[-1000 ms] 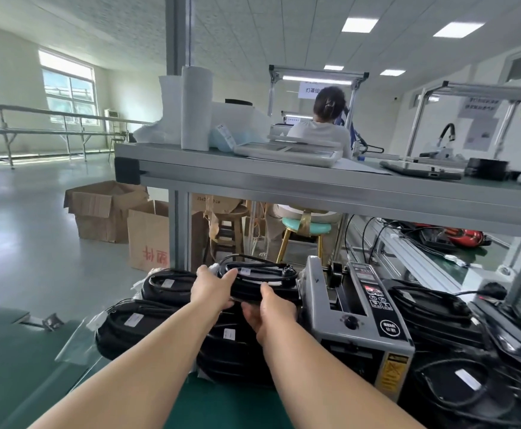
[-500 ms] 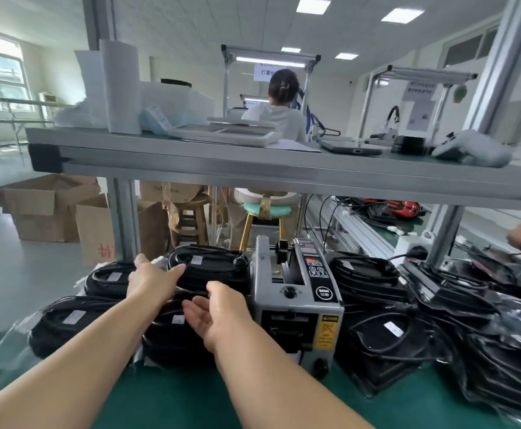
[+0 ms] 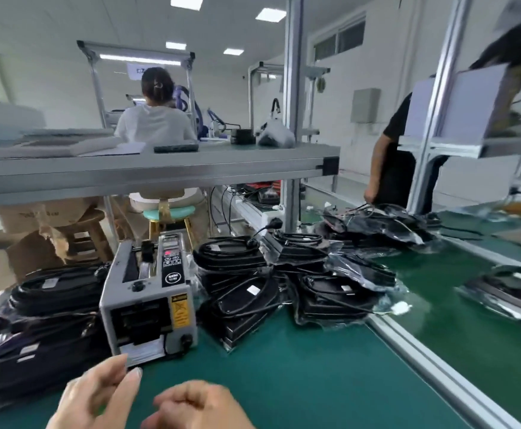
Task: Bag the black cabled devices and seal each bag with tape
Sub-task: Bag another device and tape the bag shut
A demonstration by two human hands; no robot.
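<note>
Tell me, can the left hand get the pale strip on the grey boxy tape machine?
Probably yes: the left hand is open, close to the pale strip, with nothing between them.

At 12 o'clock the tape dispenser (image 3: 147,305) has a matt grey casing with a glossy black panel. The bench mat (image 3: 284,382) is matt green. At 2 o'clock the bags (image 3: 355,274) are clear, glossy, crinkled plastic. The shelf rail (image 3: 160,171) is brushed metal.

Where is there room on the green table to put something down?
The bare green mat between the tape dispenser, the right-hand pile of bagged devices and the metal rail. Left of the dispenser, stacks crowd it.
</note>
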